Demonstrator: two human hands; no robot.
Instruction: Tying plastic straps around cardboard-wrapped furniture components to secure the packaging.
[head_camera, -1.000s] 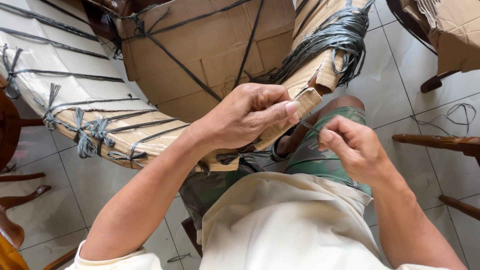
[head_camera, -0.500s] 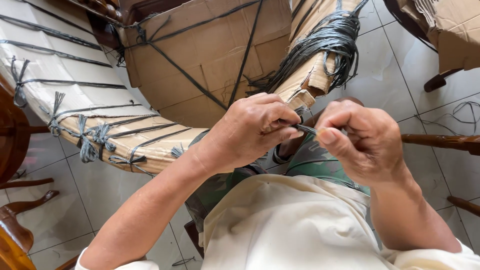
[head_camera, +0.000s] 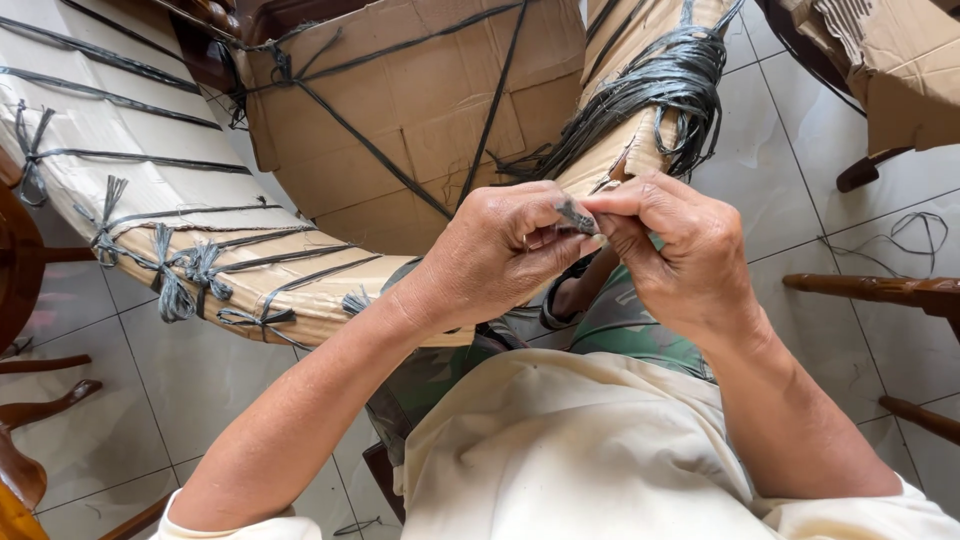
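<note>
Both hands meet in front of the chest. Left hand (head_camera: 500, 250) & right hand (head_camera: 680, 250) pinch 1 thin grey string (head_camera: 577, 215) betw. fingertips, fingers closed tight on it. Just behind: a curved cardboard-wrapped piece (head_camera: 250, 270) tied w/ grey straps, over a tiled floor (head_camera: 780, 170).

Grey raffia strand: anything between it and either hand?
Nothing visible. The left hand and right hand meet fingertip to fingertip and pinch the grey raffia strand directly between them, held above the lap, in front of the cardboard-wrapped curved frame.
</note>
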